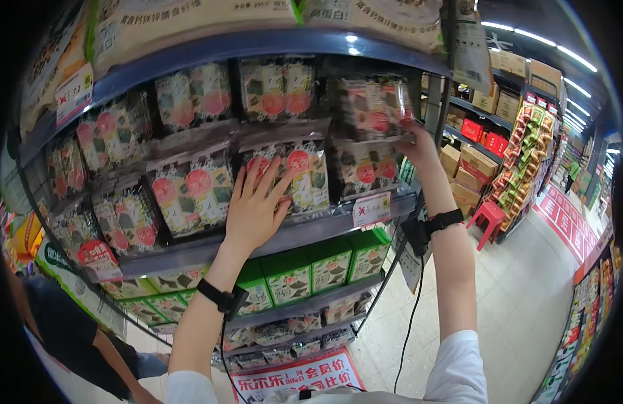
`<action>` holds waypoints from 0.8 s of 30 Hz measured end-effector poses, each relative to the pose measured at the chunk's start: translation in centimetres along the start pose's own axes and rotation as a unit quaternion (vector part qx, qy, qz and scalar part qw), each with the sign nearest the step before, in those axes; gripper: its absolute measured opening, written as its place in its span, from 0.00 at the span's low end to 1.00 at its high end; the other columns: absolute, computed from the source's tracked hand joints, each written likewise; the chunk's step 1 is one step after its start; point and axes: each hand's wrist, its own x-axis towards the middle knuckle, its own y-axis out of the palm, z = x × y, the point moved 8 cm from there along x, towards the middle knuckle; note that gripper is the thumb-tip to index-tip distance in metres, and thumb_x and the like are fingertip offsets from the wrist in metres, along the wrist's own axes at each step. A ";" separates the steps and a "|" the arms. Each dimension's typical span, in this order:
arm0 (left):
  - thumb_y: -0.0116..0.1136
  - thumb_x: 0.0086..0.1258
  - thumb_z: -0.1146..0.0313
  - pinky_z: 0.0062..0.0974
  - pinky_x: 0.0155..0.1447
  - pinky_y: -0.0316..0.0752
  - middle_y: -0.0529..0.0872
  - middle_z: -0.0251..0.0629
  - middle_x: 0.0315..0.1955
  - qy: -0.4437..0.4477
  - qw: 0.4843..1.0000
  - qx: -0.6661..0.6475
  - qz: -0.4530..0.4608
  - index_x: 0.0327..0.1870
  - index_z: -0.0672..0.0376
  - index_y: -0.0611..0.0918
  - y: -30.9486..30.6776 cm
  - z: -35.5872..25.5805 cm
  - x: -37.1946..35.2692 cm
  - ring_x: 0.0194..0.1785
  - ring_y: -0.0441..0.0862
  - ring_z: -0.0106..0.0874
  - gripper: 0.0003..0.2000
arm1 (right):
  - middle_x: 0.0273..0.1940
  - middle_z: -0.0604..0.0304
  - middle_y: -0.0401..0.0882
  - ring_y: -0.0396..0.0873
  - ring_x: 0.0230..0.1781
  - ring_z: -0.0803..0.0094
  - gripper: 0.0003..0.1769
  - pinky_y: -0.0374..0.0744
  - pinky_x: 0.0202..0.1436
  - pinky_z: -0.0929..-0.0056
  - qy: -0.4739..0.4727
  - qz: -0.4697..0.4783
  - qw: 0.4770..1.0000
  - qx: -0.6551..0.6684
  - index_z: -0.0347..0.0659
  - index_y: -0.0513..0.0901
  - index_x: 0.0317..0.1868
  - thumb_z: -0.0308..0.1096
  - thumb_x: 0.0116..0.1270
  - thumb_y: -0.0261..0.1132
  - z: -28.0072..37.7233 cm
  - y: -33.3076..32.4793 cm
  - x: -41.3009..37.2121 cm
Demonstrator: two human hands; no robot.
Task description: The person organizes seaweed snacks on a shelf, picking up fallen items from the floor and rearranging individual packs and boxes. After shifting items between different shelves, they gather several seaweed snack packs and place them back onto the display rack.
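Observation:
On a blue-edged store shelf stand rows of clear packs with pink round labels. My left hand lies with spread fingers on the front of one seaweed pack in the middle of the row. At the right end my right hand has its fingers round the right edge of another pack, which is slightly blurred and sits above a similar pack. The thumb and part of the fingers are hidden by the pack's edge.
Green boxes fill the shelf below. A red stool and hanging snack packs are across the aisle at the right. A person in dark clothes is at the lower left. Black cables hang from both wristbands.

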 end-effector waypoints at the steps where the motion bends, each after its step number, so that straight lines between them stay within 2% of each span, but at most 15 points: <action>1: 0.55 0.64 0.60 0.48 0.72 0.49 0.61 0.37 0.68 0.000 1.000 -0.002 -0.002 0.68 0.42 0.65 -0.1 0.0 0.0 0.72 0.53 0.45 0.28 | 0.45 0.61 0.76 0.77 0.44 0.69 0.20 0.78 0.47 0.69 0.047 -0.024 0.964 0.261 0.43 0.79 0.48 0.22 0.53 0.66 -3.5 -0.2 0.2; 2: 0.55 0.64 0.60 0.48 0.72 0.49 0.61 0.37 0.68 -0.009 1.000 0.002 0.006 0.68 0.42 0.65 0.0 0.1 -0.2 0.72 0.53 0.45 0.28 | 0.45 0.61 0.76 0.77 0.44 0.70 0.17 0.78 0.47 0.70 0.095 -0.048 0.857 0.504 0.43 0.79 0.46 0.21 0.55 0.66 -6.8 0.6 0.6; 3: 0.55 0.65 0.60 0.48 0.72 0.50 0.61 0.37 0.68 -0.004 1.000 -0.002 -0.004 0.67 0.42 0.65 -0.2 0.0 -0.2 0.72 0.53 0.45 0.28 | 0.45 0.61 0.76 0.77 0.44 0.70 0.17 0.78 0.47 0.70 0.100 -0.039 0.854 0.508 0.43 0.79 0.46 0.21 0.55 0.66 -4.6 1.6 0.4; 5: 0.55 0.65 0.60 0.47 0.72 0.51 0.61 0.36 0.68 0.002 1.000 0.004 -0.020 0.67 0.42 0.66 -0.1 0.1 -0.2 0.71 0.54 0.44 0.27 | 0.44 0.61 0.77 0.77 0.45 0.71 0.13 0.77 0.48 0.71 0.090 -0.185 0.785 0.584 0.42 0.77 0.45 0.23 0.59 0.64 -1.4 0.2 -0.2; 7: 0.55 0.65 0.60 0.47 0.71 0.51 0.62 0.36 0.68 0.001 1.000 -0.002 -0.015 0.67 0.42 0.66 -0.2 0.2 -0.2 0.71 0.55 0.44 0.27 | 0.43 0.61 0.77 0.77 0.47 0.69 0.14 0.75 0.51 0.70 0.124 -0.163 0.765 0.611 0.41 0.75 0.48 0.23 0.60 0.63 -2.9 0.2 1.0; 8: 0.55 0.65 0.60 0.47 0.71 0.51 0.62 0.36 0.68 0.006 1.000 -0.008 -0.019 0.67 0.42 0.66 -0.3 0.1 -0.2 0.70 0.55 0.44 0.27 | 0.43 0.60 0.77 0.77 0.48 0.68 0.18 0.75 0.51 0.69 0.085 -0.141 0.756 0.634 0.39 0.73 0.51 0.22 0.59 0.63 -0.6 -0.2 1.4; 9: 0.55 0.65 0.59 0.47 0.71 0.51 0.62 0.36 0.67 0.006 1.000 0.000 -0.025 0.67 0.42 0.66 -0.2 0.1 -0.2 0.70 0.56 0.44 0.27 | 0.45 0.58 0.77 0.76 0.48 0.67 0.21 0.75 0.52 0.69 0.003 -0.168 0.804 0.571 0.36 0.72 0.53 0.21 0.58 0.64 2.2 -1.6 1.7; 11: 0.55 0.65 0.59 0.47 0.71 0.51 0.62 0.36 0.67 0.008 1.000 0.001 -0.023 0.67 0.42 0.66 0.1 0.1 -0.1 0.70 0.56 0.44 0.27 | 0.46 0.57 0.77 0.76 0.47 0.70 0.27 0.73 0.51 0.74 0.017 -0.195 0.853 0.484 0.32 0.69 0.58 0.21 0.57 0.65 5.3 -2.4 1.8; 13: 0.54 0.65 0.60 0.47 0.71 0.52 0.62 0.36 0.67 0.010 0.999 0.008 -0.031 0.67 0.42 0.66 0.2 0.1 -0.2 0.70 0.56 0.44 0.27 | 0.44 0.56 0.79 0.77 0.43 0.72 0.28 0.74 0.48 0.76 0.003 -0.157 0.920 0.358 0.32 0.70 0.59 0.25 0.56 0.66 7.5 -3.1 2.7; 15: 0.54 0.65 0.60 0.47 0.71 0.52 0.62 0.36 0.67 0.012 0.999 0.006 -0.031 0.67 0.42 0.65 0.2 0.1 -0.3 0.70 0.56 0.44 0.27 | 0.45 0.55 0.80 0.78 0.44 0.68 0.26 0.74 0.47 0.74 -0.083 -0.104 0.983 0.128 0.36 0.72 0.58 0.30 0.58 0.65 10.3 -2.8 3.6; 17: 0.54 0.65 0.60 0.47 0.71 0.52 0.62 0.36 0.67 0.013 0.999 0.010 -0.037 0.67 0.42 0.65 0.1 0.1 -0.3 0.70 0.56 0.43 0.27 | 0.46 0.54 0.80 0.78 0.46 0.65 0.26 0.75 0.48 0.71 -0.136 -0.044 0.989 0.035 0.39 0.73 0.58 0.32 0.59 0.64 10.6 -0.6 5.1; 19: 0.54 0.65 0.60 0.47 0.71 0.52 0.62 0.36 0.67 0.016 0.999 0.011 -0.040 0.67 0.42 0.65 0.2 0.0 -0.4 0.70 0.56 0.43 0.27 | 0.47 0.51 0.78 0.77 0.47 0.55 0.22 0.75 0.49 0.60 -0.358 -0.039 0.902 -0.238 0.46 0.75 0.55 0.38 0.60 0.63 12.2 3.4 3.6; 20: 0.54 0.65 0.60 0.47 0.71 0.52 0.62 0.36 0.67 0.019 0.998 0.013 -0.050 0.67 0.42 0.65 0.0 0.0 -0.4 0.70 0.56 0.43 0.27 | 0.47 0.51 0.78 0.77 0.47 0.55 0.22 0.75 0.49 0.60 -0.356 -0.039 0.903 -0.237 0.46 0.75 0.55 0.38 0.60 0.63 12.0 4.5 2.4; 22: 0.54 0.66 0.60 0.46 0.71 0.52 0.63 0.36 0.67 0.024 0.998 0.015 -0.054 0.67 0.42 0.65 0.0 0.0 -0.3 0.70 0.56 0.43 0.27 | 0.47 0.50 0.75 0.75 0.47 0.47 0.19 0.74 0.49 0.51 -0.237 -0.160 0.854 -0.435 0.51 0.76 0.53 0.42 0.61 0.62 11.3 4.9 0.1; 24: 0.53 0.66 0.60 0.46 0.71 0.53 0.63 0.36 0.67 0.021 0.998 0.016 -0.053 0.67 0.42 0.66 0.1 0.1 -0.5 0.70 0.56 0.42 0.26 | 0.47 0.52 0.75 0.75 0.46 0.48 0.20 0.75 0.47 0.50 -0.205 -0.163 0.856 -0.446 0.52 0.74 0.53 0.46 0.61 0.60 11.0 5.3 -0.8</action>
